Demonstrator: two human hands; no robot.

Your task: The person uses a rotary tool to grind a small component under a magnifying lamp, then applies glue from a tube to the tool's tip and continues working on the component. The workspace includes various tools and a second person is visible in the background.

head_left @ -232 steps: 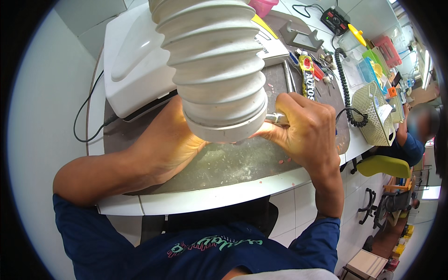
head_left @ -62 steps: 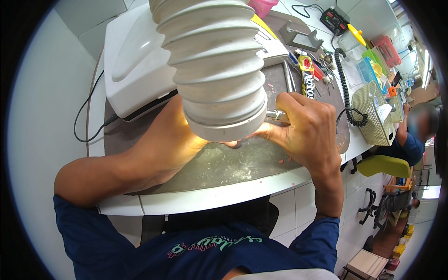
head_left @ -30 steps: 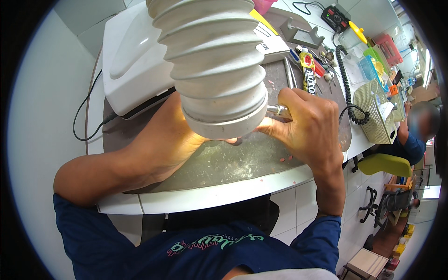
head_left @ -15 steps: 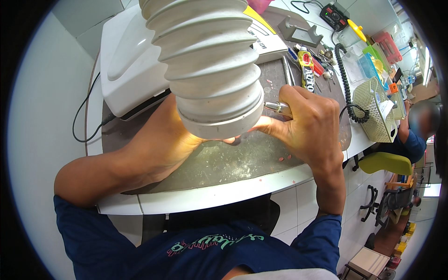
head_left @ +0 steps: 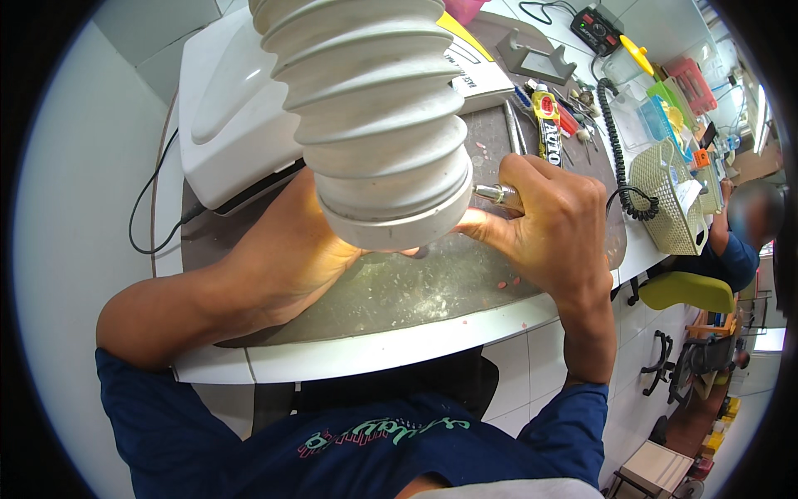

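Observation:
My right hand (head_left: 553,220) is closed around a metal rotary handpiece (head_left: 499,195), its slim tip pointing left toward the hose mouth. A wide white ribbed suction hose (head_left: 378,125) comes down in front of my left hand (head_left: 320,229) and covers most of its fingers. Only a bit of fingertip shows under the hose rim, bent as in a grip; what it holds is hidden. Both hands meet just behind the hose mouth, over the dark grey work mat (head_left: 416,291). Light falls on the skin there.
A white machine (head_left: 237,116) stands at the left and a box (head_left: 478,79) behind the hose. A yellow and black tube (head_left: 547,125) lies among small tools. A coiled cord (head_left: 613,125) runs beside a woven basket (head_left: 665,200). A person (head_left: 736,241) sits farther right.
The handpiece and my right hand have shifted very slightly. My left hand keeps its place behind the hose.

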